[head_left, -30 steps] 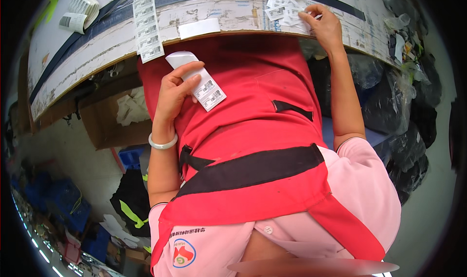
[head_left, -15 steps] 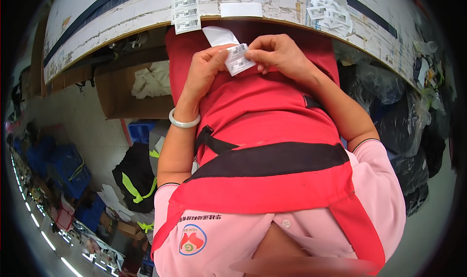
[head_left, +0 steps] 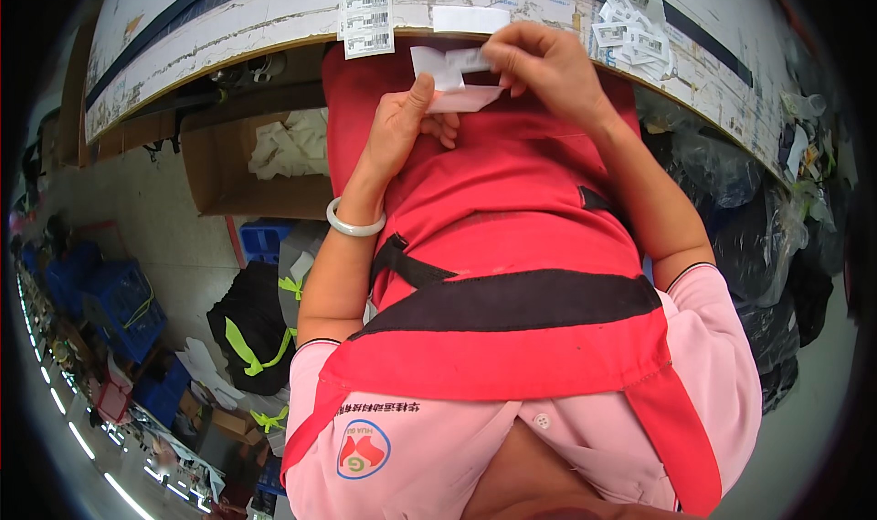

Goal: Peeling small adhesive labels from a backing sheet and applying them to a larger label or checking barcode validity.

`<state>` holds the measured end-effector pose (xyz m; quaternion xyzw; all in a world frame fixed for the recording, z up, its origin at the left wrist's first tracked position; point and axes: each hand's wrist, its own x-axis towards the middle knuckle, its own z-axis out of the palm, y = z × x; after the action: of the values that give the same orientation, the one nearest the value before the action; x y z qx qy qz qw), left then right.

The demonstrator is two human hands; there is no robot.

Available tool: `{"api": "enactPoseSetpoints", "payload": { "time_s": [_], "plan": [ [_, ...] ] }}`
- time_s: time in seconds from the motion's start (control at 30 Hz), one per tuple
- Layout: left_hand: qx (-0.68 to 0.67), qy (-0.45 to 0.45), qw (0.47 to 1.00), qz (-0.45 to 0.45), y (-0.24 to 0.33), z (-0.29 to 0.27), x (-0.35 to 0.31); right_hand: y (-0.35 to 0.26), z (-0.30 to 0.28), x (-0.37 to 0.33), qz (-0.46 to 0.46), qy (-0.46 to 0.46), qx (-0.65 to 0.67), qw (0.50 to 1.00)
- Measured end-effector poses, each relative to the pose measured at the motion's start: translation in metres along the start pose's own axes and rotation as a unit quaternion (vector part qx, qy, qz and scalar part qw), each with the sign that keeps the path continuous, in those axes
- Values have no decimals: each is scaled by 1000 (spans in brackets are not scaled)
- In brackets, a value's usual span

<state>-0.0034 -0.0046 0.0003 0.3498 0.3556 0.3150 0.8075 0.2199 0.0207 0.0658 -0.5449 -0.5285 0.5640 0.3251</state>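
Above my red apron, just short of the table edge, my left hand [head_left: 402, 127] pinches a folded white paper strip [head_left: 434, 68] between thumb and fingers. A pale lower flap of the strip spreads out under the thumb. To its right, my right hand [head_left: 553, 68] is closed on the end of a small printed label [head_left: 468, 61], which overlaps the paper strip. Whether the label still sticks to the strip, I cannot tell. The tips of my right fingers partly cover the label.
A strip of printed labels [head_left: 368, 13] hangs over the table edge [head_left: 274, 47]. Right of it lies a blank white slip [head_left: 470, 19]. Farther right is a heap of small labels [head_left: 635, 36]. Below left stands a cardboard box [head_left: 215, 168]; dark plastic bags [head_left: 749, 246] fill the right.
My right hand has moved up and outward with the small label. My left hand has turned the paper, so its blank side and a flap show. The view has shifted slightly.
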Motion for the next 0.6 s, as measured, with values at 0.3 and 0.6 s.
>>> {"api": "enactPoseSetpoints", "payload": {
  "time_s": [0.3, 0.6],
  "plan": [
    [77, 36, 996, 15, -1, 4, 4, -4, -20, 38, 34, 19, -23, 999],
    [68, 33, 997, 10, -2, 5, 5, -3, -13, 43, 26, 30, -39, 998]
  ]
}}
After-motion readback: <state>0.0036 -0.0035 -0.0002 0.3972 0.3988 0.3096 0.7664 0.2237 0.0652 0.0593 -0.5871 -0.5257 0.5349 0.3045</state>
